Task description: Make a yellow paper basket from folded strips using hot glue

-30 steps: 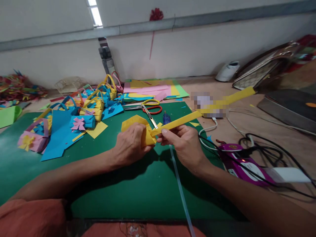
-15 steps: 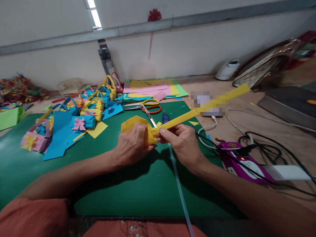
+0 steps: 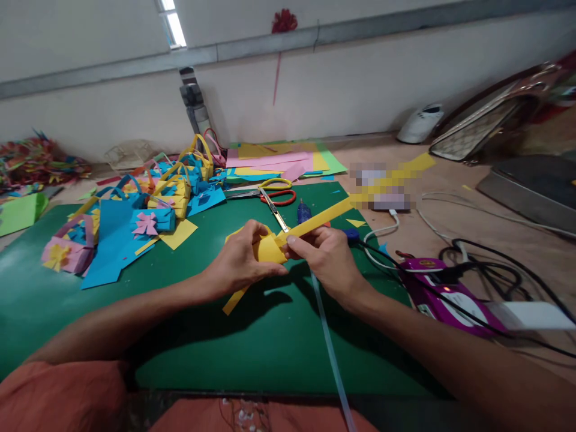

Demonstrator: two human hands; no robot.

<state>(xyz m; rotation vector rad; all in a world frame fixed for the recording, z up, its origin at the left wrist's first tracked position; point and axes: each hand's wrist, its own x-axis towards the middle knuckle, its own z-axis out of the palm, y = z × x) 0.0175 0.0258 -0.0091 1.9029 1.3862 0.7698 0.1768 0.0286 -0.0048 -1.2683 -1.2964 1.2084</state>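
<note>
One left hand (image 3: 238,257): center, fingers curled round folded yellow paper (image 3: 269,249).
Right hand (image 3: 332,259): right of center, thumb and fingers pinched on yellow strip (image 3: 323,216).
Yellow strip: slants toward upper right.
Scissors (image 3: 252,194): above center.

A red bow (image 3: 284,21) sits on a grey rail (image 3: 382,37), top centre. A patterned handbag (image 3: 472,131) stands near a white object (image 3: 418,126), upper right; a purple power strip (image 3: 454,300) lies lower right.
</note>
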